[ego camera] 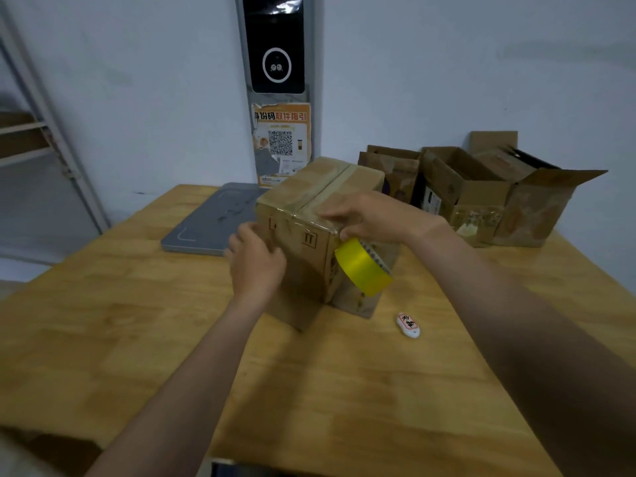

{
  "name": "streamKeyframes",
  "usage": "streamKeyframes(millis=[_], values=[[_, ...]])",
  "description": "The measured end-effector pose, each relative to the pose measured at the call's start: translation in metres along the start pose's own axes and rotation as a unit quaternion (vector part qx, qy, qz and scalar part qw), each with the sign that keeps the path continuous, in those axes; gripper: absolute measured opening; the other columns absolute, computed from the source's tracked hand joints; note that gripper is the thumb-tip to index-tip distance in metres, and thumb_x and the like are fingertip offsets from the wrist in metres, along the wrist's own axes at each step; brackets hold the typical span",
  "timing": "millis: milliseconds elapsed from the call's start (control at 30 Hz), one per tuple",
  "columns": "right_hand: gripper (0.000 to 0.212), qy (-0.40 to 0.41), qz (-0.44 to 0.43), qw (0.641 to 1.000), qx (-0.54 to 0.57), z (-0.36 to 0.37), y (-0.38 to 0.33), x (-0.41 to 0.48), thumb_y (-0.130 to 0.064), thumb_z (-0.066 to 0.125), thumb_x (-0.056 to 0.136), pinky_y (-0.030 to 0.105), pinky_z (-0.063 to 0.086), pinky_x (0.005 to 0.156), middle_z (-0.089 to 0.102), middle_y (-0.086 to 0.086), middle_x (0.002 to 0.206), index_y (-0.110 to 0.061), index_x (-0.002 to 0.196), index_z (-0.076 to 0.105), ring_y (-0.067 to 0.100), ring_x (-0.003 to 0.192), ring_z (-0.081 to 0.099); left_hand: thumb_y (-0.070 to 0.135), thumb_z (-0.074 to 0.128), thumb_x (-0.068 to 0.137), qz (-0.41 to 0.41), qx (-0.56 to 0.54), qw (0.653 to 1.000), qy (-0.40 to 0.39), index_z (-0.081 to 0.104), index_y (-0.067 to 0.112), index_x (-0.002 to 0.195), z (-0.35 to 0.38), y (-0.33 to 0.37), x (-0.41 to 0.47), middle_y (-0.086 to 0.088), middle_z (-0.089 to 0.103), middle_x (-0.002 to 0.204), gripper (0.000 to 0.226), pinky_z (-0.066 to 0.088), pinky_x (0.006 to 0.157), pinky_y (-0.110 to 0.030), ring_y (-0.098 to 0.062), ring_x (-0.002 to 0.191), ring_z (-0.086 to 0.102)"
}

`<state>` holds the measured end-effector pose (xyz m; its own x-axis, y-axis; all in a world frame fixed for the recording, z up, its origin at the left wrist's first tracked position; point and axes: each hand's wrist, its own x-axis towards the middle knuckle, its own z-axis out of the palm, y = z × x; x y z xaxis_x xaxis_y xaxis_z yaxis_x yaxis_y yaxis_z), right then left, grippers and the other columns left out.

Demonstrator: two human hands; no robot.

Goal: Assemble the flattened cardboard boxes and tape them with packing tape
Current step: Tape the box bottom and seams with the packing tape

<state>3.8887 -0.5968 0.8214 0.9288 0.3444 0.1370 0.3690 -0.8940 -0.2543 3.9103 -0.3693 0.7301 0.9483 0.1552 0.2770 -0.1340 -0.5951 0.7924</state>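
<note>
A closed cardboard box (311,215) stands on the wooden table (309,390), with tape along its top seam. My right hand (375,215) lies over the box's near top edge, fingers stretched along the tape, and a yellow tape roll (363,266) hangs just below it at the box's right corner. Whether the thumb hooks the roll I cannot tell. My left hand (256,261) presses against the box's front left face, fingers lightly bent on the cardboard.
A small white cutter (408,325) lies on the table right of the box. A grey flat scale (213,218) sits behind left. Several open cardboard boxes (481,191) stand at the back right against the wall. A metal shelf (41,139) is at far left.
</note>
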Motion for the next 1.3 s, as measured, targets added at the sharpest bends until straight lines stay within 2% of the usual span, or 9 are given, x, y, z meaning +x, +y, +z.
streamKeyframes(millis=[67,167,333,433,633,733,967,1133,1300], values=[[0.063,0.007,-0.016,1.000,-0.008,0.005,0.002,0.003,-0.014,0.074,0.092,0.024,0.035,0.105,0.056,-0.009,0.143,-0.035,0.147,0.053,0.013,0.133,0.048,0.030,0.071,0.091,-0.178,0.014,0.980,-0.089,0.026,0.013,0.149,0.003,-0.014,-0.005,-0.019,0.029,0.151,0.076,0.042,0.103,-0.048,-0.040,0.137,0.034],[0.065,0.018,-0.032,0.999,-0.022,0.006,0.003,0.006,-0.013,0.075,0.090,0.022,0.033,0.100,0.057,-0.013,0.136,-0.037,0.146,0.053,0.012,0.128,0.049,0.052,0.077,0.084,-0.277,-0.043,0.942,-0.187,0.008,0.015,0.159,0.009,-0.029,-0.013,-0.016,0.016,0.158,0.108,0.046,0.096,-0.043,-0.036,0.139,0.033],[0.073,0.013,-0.024,0.999,-0.028,0.010,0.005,0.010,-0.016,0.074,0.091,0.028,0.036,0.105,0.054,-0.006,0.144,-0.042,0.151,0.044,0.018,0.132,0.047,0.018,0.075,0.090,-0.292,-0.134,0.944,-0.070,0.007,0.016,0.154,0.020,-0.035,-0.007,-0.017,0.008,0.157,0.093,0.042,0.088,-0.034,-0.034,0.120,0.043],[0.075,-0.001,-0.013,1.000,-0.017,0.012,0.005,0.007,-0.017,0.070,0.095,0.038,0.038,0.111,0.052,-0.007,0.140,-0.049,0.153,0.035,0.019,0.129,0.047,0.015,0.068,0.095,-0.243,-0.197,0.944,-0.099,-0.001,0.010,0.154,0.028,-0.042,-0.009,-0.013,0.047,0.141,0.091,0.057,0.090,-0.039,-0.034,0.121,0.057],[0.071,0.005,-0.033,0.999,-0.030,0.012,0.000,0.000,-0.019,0.067,0.097,0.034,0.040,0.090,0.042,-0.019,0.098,-0.056,0.149,0.037,0.013,0.101,0.044,0.012,0.064,0.094,-0.120,-0.026,0.982,-0.144,0.063,0.023,0.120,0.044,-0.029,-0.019,-0.003,0.069,0.113,0.028,0.057,0.086,-0.037,-0.026,0.102,0.068],[0.065,0.021,-0.036,0.997,-0.058,0.011,0.001,-0.006,-0.024,0.071,0.094,0.032,0.039,0.088,0.048,-0.006,0.107,-0.053,0.146,0.045,0.016,0.104,0.047,0.002,0.057,0.093,-0.051,0.049,0.995,-0.073,0.058,0.018,0.125,0.036,-0.015,-0.018,-0.003,0.068,0.108,0.036,0.044,0.076,-0.033,-0.028,0.104,0.065],[0.045,0.205,-0.086,0.973,-0.060,0.005,-0.001,-0.027,-0.021,0.069,0.096,0.028,0.032,0.107,0.050,0.002,0.149,-0.039,0.137,0.063,0.024,0.132,0.049,-0.004,0.048,0.098,0.143,0.079,0.986,0.042,0.063,0.019,0.127,-0.010,0.034,0.012,-0.008,0.074,0.110,0.040,0.052,0.079,-0.041,-0.033,0.099,0.069],[0.032,0.317,-0.045,0.947,0.009,-0.006,-0.004,-0.040,-0.024,0.065,0.099,0.049,0.048,0.106,0.047,0.003,0.152,-0.033,0.130,0.069,0.022,0.128,0.053,-0.005,0.047,0.095,0.236,0.106,0.962,0.086,0.071,0.023,0.120,-0.038,0.091,0.040,-0.008,0.075,0.114,0.045,0.052,0.085,-0.042,-0.033,0.106,0.067],[0.027,0.440,-0.027,0.896,0.061,-0.012,-0.006,-0.056,-0.020,0.066,0.098,0.043,0.047,0.110,0.045,-0.001,0.154,-0.021,0.125,0.071,0.020,0.136,0.051,-0.009,0.046,0.089,0.333,0.126,0.924,0.138,0.075,0.028,0.110,-0.049,0.164,0.054,-0.011,0.073,0.109,0.051,0.039,0.070,-0.035,-0.036,0.100,0.064]])
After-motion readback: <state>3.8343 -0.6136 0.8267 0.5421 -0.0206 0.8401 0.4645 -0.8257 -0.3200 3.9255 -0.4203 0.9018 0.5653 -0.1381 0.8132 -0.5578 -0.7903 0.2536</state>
